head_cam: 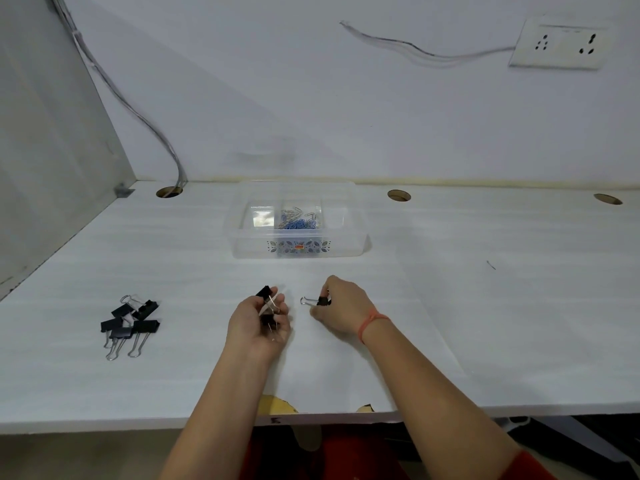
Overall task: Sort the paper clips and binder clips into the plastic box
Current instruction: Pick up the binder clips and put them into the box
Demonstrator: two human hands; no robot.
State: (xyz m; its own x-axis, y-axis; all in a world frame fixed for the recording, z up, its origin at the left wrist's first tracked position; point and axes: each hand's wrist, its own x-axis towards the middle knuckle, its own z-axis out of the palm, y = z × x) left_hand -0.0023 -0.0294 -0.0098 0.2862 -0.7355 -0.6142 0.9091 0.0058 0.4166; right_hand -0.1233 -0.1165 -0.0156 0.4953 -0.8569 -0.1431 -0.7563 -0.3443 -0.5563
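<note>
A clear plastic box stands on the white desk near the back wall, with a heap of blue and silver paper clips in its right half. My left hand, palm up, holds black binder clips in its curled fingers. My right hand pinches one black binder clip just above the desk, its wire handle pointing left. The two hands sit close together in front of the box. Several more black binder clips lie in a pile on the desk to the left.
The desk's front edge runs close to my arms. Three round cable holes line the back of the desk, with a cable dropping into the left one. A side panel closes the left. A wall socket sits at the upper right.
</note>
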